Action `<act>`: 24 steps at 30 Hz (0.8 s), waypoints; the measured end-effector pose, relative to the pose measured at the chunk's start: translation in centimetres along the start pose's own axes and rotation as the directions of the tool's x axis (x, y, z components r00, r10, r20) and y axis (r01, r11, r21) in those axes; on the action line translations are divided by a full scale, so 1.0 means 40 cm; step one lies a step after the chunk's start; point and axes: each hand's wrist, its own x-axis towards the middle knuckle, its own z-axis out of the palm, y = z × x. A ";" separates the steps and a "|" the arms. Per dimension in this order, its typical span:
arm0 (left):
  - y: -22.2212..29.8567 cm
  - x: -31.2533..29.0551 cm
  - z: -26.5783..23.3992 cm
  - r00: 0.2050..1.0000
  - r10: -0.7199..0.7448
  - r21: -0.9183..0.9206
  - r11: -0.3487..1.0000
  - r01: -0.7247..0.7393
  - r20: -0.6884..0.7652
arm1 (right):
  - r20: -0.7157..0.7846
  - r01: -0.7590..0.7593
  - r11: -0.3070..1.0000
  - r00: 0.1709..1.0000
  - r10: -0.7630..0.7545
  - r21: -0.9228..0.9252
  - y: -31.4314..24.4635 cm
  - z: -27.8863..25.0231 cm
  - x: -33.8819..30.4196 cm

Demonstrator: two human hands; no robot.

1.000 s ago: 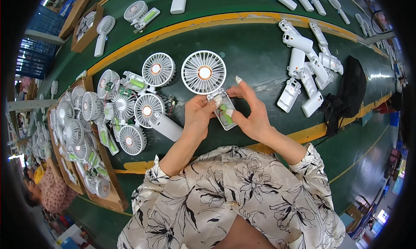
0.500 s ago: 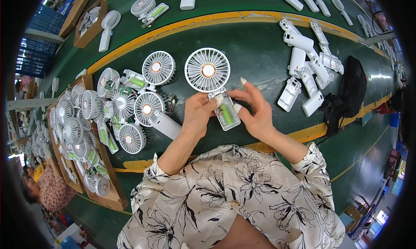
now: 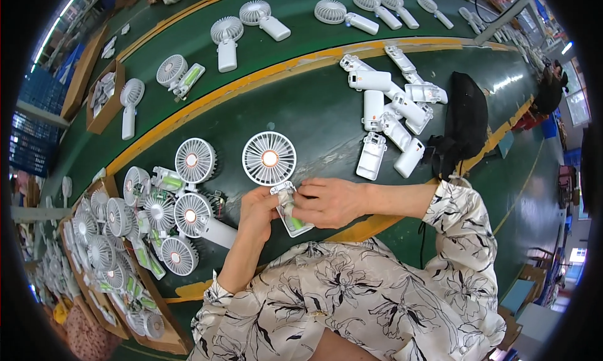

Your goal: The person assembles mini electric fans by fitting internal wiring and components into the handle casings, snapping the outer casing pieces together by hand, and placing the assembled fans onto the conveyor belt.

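A white handheld fan [image 3: 269, 158] lies face up before me, its round grille away from me and its opened handle toward me. Inside the handle a green battery cell [image 3: 296, 223] shows in part. My left hand [image 3: 256, 211] is closed on the handle's left side just below the grille, a whitish cover on its thumb. Reaching across from the right, my right hand [image 3: 331, 202] has its fingers bent together over the upper part of the open handle. They hide whatever they pinch there.
Left of my hands lie several fan heads [image 3: 195, 160] with exposed batteries and circuit boards, beside a filled cardboard box [image 3: 169, 333]. White handle shells [image 3: 372, 155] are heaped at the right, near a black bag [image 3: 468, 113]. Finished-looking fans [image 3: 227, 43] rest beyond the yellow edge strip [image 3: 251, 81].
My right hand has swung from beside the handle, fingers spread, to over it with fingers closed in. The left hand keeps its hold. The view has shifted, showing more of the far belt.
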 end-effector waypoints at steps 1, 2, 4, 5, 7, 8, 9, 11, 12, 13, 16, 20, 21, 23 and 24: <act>-0.004 0.000 0.003 0.999 0.022 0.001 1.000 -0.022 0.027 | 0.002 -0.009 1.000 1.000 0.009 -0.010 -0.003 -0.005 0.003; -0.009 0.005 0.001 0.999 0.020 0.005 1.000 -0.021 0.040 | 0.086 -0.038 0.998 0.996 0.034 0.047 -0.005 -0.010 0.005; -0.019 0.015 -0.004 0.997 0.035 -0.001 0.999 -0.035 0.072 | 0.178 -0.062 0.992 0.983 0.042 0.106 -0.006 -0.040 0.024; -0.021 0.016 -0.002 0.997 0.037 -0.006 0.999 -0.036 0.075 | 0.280 -0.297 0.912 0.935 0.217 0.285 -0.006 -0.061 0.032; -0.014 0.016 0.012 0.999 -0.017 0.025 1.000 0.016 0.052 | 0.355 -0.563 0.600 0.825 0.439 0.568 0.022 -0.095 0.032; -0.018 0.022 0.009 0.998 -0.016 0.018 1.000 0.015 0.054 | 0.442 -0.709 0.467 0.699 0.562 0.529 0.056 -0.129 0.020; -0.023 0.027 0.002 0.999 -0.021 0.005 1.000 0.021 0.026 | 0.099 -0.600 0.761 0.797 0.596 0.246 0.102 -0.136 -0.003; -0.019 0.020 -0.010 0.999 -0.035 0.017 0.999 0.035 -0.003 | -0.087 -0.653 0.672 0.737 0.670 -0.349 0.205 -0.178 -0.049; -0.017 0.017 -0.009 0.999 -0.033 0.015 0.999 0.033 0.000 | -0.037 -0.567 0.539 0.709 0.704 -0.623 0.261 -0.197 -0.085; -0.014 0.017 -0.003 0.999 -0.045 -0.016 0.999 0.045 0.018 | -0.056 -0.557 0.421 0.647 0.760 -0.716 0.297 -0.212 -0.120; -0.019 0.016 -0.005 0.996 -0.080 -0.117 0.990 0.084 0.041 | 0.098 -0.495 0.420 0.552 0.828 -0.760 0.355 -0.220 -0.160; -0.026 0.014 -0.001 0.995 -0.102 -0.132 0.986 0.104 0.020 | 0.158 -0.491 0.434 0.506 0.848 -0.756 0.397 -0.196 -0.178; -0.025 0.012 0.002 0.995 -0.093 -0.104 0.990 0.096 0.033 | 0.182 -0.506 0.420 0.453 0.873 -0.754 0.403 -0.200 -0.176; -0.032 0.014 0.001 0.997 -0.078 -0.084 0.993 0.080 0.027 | 0.198 -0.482 0.453 0.490 0.849 -0.750 0.418 -0.210 -0.185; -0.026 0.015 0.003 0.997 -0.071 -0.106 0.992 0.074 0.035 | 0.208 -0.510 0.456 0.470 0.858 -0.730 0.418 -0.221 -0.174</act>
